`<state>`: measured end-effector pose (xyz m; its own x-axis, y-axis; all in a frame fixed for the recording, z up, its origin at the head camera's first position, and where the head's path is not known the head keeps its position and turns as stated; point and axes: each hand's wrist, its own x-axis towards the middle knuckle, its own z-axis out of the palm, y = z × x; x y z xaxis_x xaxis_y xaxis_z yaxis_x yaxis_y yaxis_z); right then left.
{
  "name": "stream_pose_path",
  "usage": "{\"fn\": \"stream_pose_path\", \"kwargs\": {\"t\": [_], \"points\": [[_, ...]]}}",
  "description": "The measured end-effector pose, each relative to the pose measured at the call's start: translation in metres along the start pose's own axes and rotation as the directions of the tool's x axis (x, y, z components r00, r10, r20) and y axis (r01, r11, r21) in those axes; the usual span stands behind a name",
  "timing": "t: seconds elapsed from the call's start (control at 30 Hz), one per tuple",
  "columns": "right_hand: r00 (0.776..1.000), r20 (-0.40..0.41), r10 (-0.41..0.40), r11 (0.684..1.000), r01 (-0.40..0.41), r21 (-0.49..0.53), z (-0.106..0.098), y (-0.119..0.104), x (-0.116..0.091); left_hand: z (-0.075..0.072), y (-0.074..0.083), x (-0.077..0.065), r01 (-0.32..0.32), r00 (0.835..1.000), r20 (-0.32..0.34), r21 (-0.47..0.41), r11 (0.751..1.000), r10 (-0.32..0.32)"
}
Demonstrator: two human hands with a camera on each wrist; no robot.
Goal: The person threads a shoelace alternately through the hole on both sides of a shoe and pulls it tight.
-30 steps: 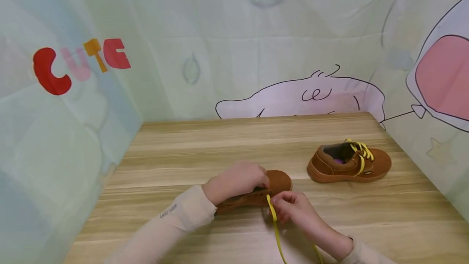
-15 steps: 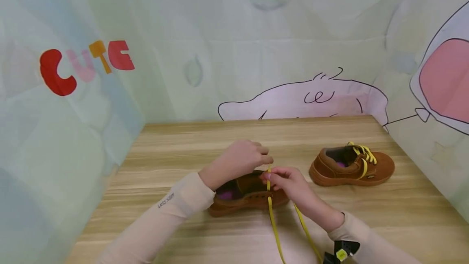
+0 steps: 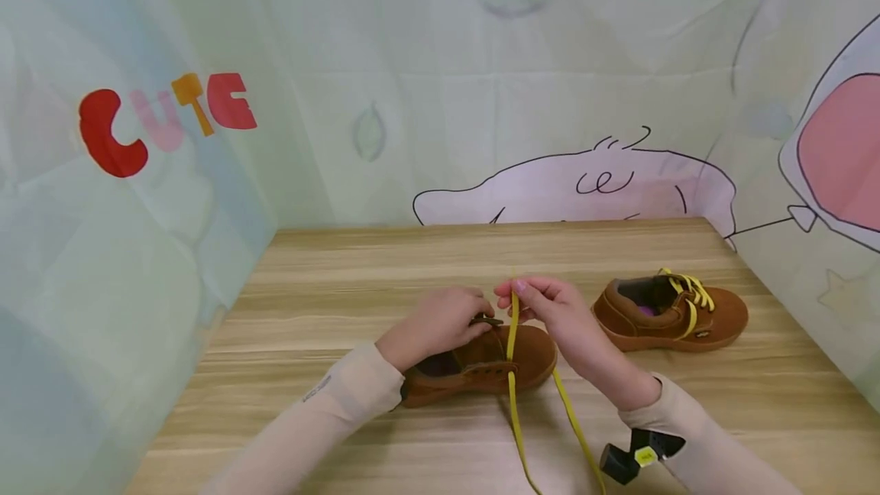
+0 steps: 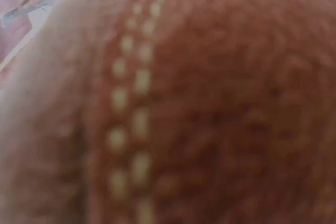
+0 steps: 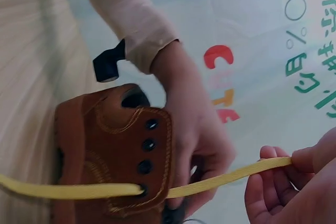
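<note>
A brown shoe (image 3: 539,354) stands on the table with its toe to the right. A yellow shoelace (image 3: 512,327) passes through the front eyelet of its near flap (image 5: 152,156), and both ends lead off. My right hand (image 3: 564,319) pinches the lace between thumb and fingers above the shoe; the right wrist view has the lace taut from flap to fingertips. My left hand (image 3: 440,323) grips the far eyelet flap, its fingers curled at the dark edge. Only blurred brown suede (image 4: 236,103) with a double row of pale stitching fills most of the left wrist view.
A second brown shoe (image 3: 718,315), laced in yellow, stands at the right on the wooden table (image 3: 344,266). Printed cloth walls (image 3: 330,98) close off the back and sides. Two lace strands (image 3: 519,434) hang toward the table's front. A black wrist device (image 3: 642,455) sits on the right sleeve.
My right hand has moved from the shoe's near side up over it, drawing the lace upward. My left hand rose to the lace, then came down to the far flap.
</note>
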<state>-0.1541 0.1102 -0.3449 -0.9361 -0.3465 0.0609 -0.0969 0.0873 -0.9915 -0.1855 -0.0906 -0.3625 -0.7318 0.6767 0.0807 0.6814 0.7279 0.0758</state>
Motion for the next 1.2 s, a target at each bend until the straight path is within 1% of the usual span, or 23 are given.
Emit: {"fn": "stream_pose_path", "kwargs": {"t": [0.07,0.13,0.23,0.3,0.37,0.43,0.6,0.73,0.93,1.07,1.2], "points": [[0.999,0.004,0.047,0.999,-0.047,-0.001,0.000,0.007,0.003,0.002,-0.001,0.003,0.019,1.000,-0.005,-0.034,0.999,-0.019],[0.994,0.016,0.110,0.994,-0.109,-0.020,0.000,0.017,0.006,0.004,-0.004,0.005,0.045,0.999,-0.002,-0.092,0.995,-0.045],[0.976,0.056,0.212,0.974,-0.206,-0.100,0.000,0.032,0.011,0.006,-0.008,0.007,0.083,0.997,0.008,-0.178,0.981,-0.082],[0.964,0.089,0.252,0.956,-0.234,-0.177,0.000,0.041,0.015,0.006,-0.011,0.008,0.095,0.995,0.016,-0.213,0.972,-0.094],[0.956,0.109,0.273,0.939,-0.241,-0.246,0.001,0.046,0.019,0.006,-0.012,0.008,0.096,0.995,0.021,-0.236,0.967,-0.093],[0.953,0.116,0.280,0.924,-0.235,-0.300,0.001,0.048,0.023,0.005,-0.013,0.009,0.094,0.996,0.028,-0.247,0.964,-0.090],[0.945,0.135,0.297,0.894,-0.225,-0.388,0.001,0.046,0.032,0.004,-0.014,0.011,0.106,0.994,0.043,-0.262,0.959,-0.098],[0.938,0.162,0.308,0.880,-0.216,-0.423,0.001,0.046,0.037,0.003,-0.015,0.012,0.121,0.992,0.055,-0.272,0.955,-0.110],[0.932,0.191,0.307,0.876,-0.198,-0.440,0.001,0.046,0.038,-0.001,-0.016,0.012,0.120,0.992,0.061,-0.304,0.945,-0.107],[0.928,0.210,0.307,0.871,-0.186,-0.454,0.001,0.045,0.040,-0.006,-0.016,0.012,0.132,0.991,0.073,-0.317,0.939,-0.114],[0.922,0.214,0.322,0.864,-0.194,-0.466,0.002,0.044,0.041,-0.010,-0.014,0.012,0.148,0.988,0.085,-0.318,0.936,-0.127]]}}
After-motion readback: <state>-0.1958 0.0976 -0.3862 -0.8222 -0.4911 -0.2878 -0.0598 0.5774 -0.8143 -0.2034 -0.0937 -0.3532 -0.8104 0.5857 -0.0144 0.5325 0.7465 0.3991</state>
